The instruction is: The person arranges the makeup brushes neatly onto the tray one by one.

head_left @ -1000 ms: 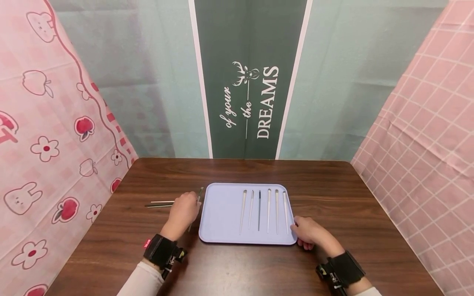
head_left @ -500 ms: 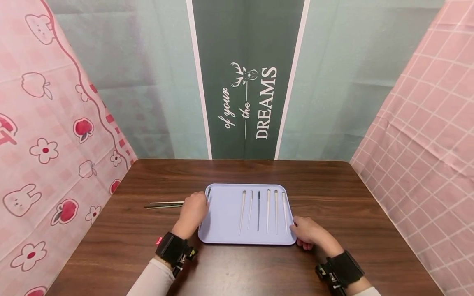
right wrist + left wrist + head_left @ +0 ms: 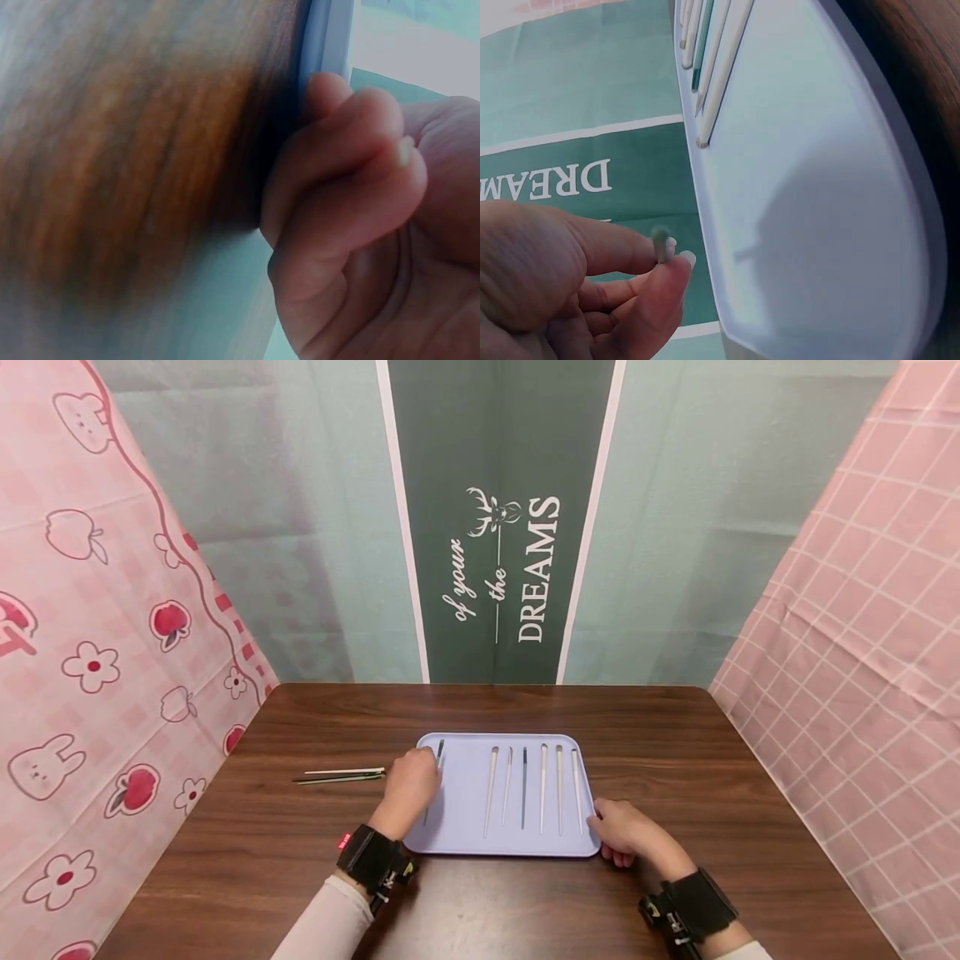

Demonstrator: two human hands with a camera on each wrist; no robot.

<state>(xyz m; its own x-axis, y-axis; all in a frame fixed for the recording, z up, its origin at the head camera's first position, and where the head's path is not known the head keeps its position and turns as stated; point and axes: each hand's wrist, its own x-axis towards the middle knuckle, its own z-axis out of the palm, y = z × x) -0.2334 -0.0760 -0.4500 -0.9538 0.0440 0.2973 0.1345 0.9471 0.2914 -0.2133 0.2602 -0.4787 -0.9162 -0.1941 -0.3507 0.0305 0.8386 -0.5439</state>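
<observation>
My left hand (image 3: pixel 414 783) pinches a slim dark green makeup brush (image 3: pixel 440 750) between thumb and fingertips, over the left part of a pale lavender tray (image 3: pixel 465 839). Its end (image 3: pixel 661 244) points at the camera in the left wrist view, and the hand casts a shadow on the tray floor. At the tray's front right corner, my right hand (image 3: pixel 621 831) holds the rim, fingers curled at the edge. Several makeup brushes stand in a row on the tray's right half, heads toward the back; one is a dark blue-grey brush (image 3: pixel 524 789), the others pale-handled.
Left of the tray, a few thin brushes (image 3: pixel 337 775) lie close together, sideways on the brown wooden table (image 3: pixel 480 902). A green curtain (image 3: pixel 337 568) hangs behind the table, with pink patterned cloth (image 3: pixel 127 668) on the left and pink checked cloth (image 3: pixel 862 610) on the right.
My left hand has moved right with the brush, from the table beside the tray, across its left rim, to above the tray. The right hand keeps its place at the rim.
</observation>
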